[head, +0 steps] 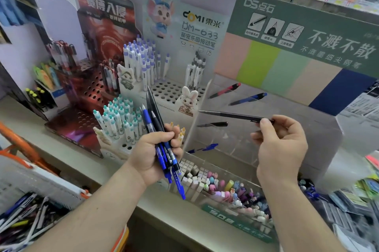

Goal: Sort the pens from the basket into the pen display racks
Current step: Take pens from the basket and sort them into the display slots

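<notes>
**Pen sorting at the display shelf: items in view**

- Left hand (pixel 152 154): fingers curled round a bundle of pens (pixel 162 145), blue and black, tips fanned upward and caps pointing down past the palm.
- Right hand (pixel 281 145): thumb and fingers pinching the rear end of one black pen (pixel 231 116), held nearly level, its tip pointing left toward the clear tiered rack (pixel 256 143).
- Clear tiered rack: holds a red pen (pixel 225 90), a blue pen (pixel 249 99), a black pen (pixel 213 124) and a blue pen low down (pixel 205 147), each lying apart from the others.
- White rack (pixel 174 90) with holes: white pens standing upright, purple-capped and black-striped.
- Basket (pixel 30 186): lower left, white with orange handle, many loose pens inside.
- Front tray (pixel 235 213): pastel pens packed close.
</notes>
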Available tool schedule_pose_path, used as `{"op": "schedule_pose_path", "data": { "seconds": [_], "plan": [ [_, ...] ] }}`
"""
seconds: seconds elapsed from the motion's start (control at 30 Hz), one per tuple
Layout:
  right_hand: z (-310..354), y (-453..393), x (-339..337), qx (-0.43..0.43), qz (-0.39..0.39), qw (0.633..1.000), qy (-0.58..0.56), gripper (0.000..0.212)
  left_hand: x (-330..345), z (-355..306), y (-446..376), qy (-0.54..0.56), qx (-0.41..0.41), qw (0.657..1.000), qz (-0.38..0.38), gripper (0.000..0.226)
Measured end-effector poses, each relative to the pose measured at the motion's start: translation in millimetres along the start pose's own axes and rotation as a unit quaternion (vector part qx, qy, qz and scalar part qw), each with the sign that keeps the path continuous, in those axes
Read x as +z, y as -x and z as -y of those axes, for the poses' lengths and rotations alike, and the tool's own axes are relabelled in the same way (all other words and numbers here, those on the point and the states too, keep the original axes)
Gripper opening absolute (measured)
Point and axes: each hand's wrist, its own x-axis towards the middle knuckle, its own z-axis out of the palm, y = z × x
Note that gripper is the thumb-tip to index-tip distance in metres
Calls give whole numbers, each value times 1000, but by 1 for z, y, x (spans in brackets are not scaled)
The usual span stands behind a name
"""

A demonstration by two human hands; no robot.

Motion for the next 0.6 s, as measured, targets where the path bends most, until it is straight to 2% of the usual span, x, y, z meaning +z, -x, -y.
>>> {"op": "schedule_pose_path", "data": {
  "seconds": [0.13, 0.4, 0.6],
  "plan": [
    [-10, -8, 10, -111, -32, 988, 99, 13, -4, -2, 3, -61, -2, 998, -4, 27],
    [-38, -13, 45, -175, 36, 949, 261, 11, -16, 1, 9, -113, -8, 994, -6, 24],
    [-52, -11, 58, -181, 107, 914, 347, 16, -20, 3, 14, -127, -11, 992, -8, 26]
  ]
}}
